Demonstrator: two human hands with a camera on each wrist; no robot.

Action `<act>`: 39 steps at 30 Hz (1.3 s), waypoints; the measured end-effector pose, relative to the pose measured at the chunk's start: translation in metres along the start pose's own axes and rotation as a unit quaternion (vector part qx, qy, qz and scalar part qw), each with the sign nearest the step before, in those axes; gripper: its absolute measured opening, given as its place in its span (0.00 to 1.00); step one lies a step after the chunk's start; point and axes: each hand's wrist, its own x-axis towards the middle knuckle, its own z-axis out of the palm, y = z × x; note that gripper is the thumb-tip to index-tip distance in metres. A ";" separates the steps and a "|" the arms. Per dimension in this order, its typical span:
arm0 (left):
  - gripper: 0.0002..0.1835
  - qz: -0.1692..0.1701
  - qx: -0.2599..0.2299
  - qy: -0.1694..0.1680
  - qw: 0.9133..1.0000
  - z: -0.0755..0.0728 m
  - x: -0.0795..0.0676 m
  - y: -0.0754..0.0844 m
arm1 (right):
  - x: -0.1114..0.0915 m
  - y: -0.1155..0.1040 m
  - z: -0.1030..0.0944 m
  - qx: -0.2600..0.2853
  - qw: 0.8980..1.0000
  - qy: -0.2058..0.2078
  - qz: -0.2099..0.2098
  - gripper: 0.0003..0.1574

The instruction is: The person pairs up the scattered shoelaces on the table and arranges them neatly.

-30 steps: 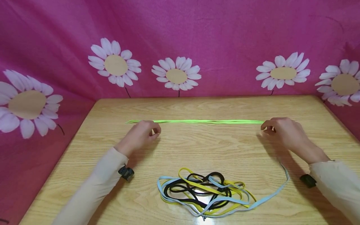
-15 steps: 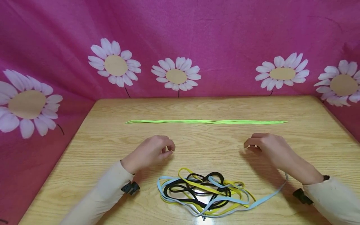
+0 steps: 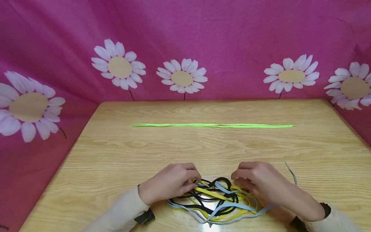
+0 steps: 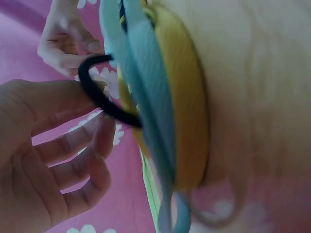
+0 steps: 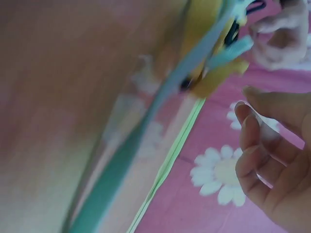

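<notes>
A tangle of flat shoelaces lies near the table's front: a yellow lace (image 3: 213, 193), a light blue lace (image 3: 229, 206) and a black lace (image 3: 221, 179). My left hand (image 3: 171, 182) is at the tangle's left side, fingers loosely bent and covering part of it. In the left wrist view a black loop (image 4: 95, 92) crosses in front of that hand's thumb tip. Over the tangle's right side hovers my right hand (image 3: 261, 180); its thumb and fingers (image 5: 250, 131) are slightly apart with nothing between them. Farther back a lime green lace (image 3: 214, 125) lies straight, left to right.
The wooden table (image 3: 203, 148) is backed by a magenta cloth (image 3: 232, 32) printed with white daisies. Beyond my right wrist, a loose end of the light blue lace (image 3: 292, 174) sticks out. Dark straps with small devices (image 3: 145, 216) sit at both wrists.
Both hands have left the straight lime green lace and come back toward the front, down to the tangle. The lime green lace stays where it was.
</notes>
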 end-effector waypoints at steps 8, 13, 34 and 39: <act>0.05 0.022 0.035 -0.027 0.999 0.008 0.003 0.007 | 0.005 -0.023 0.010 0.047 0.998 -0.002 -0.040 0.17; 0.05 0.030 0.054 -0.026 0.998 0.011 0.003 0.006 | 0.006 -0.027 0.014 0.042 0.998 -0.023 -0.040 0.12; 0.03 0.031 0.039 -0.023 0.998 0.013 0.001 0.009 | 0.000 -0.029 0.015 0.001 0.990 -0.136 0.038 0.08; 0.04 0.019 0.016 -0.022 0.999 0.009 0.001 0.010 | -0.001 -0.028 0.016 -0.002 0.991 -0.132 0.037 0.09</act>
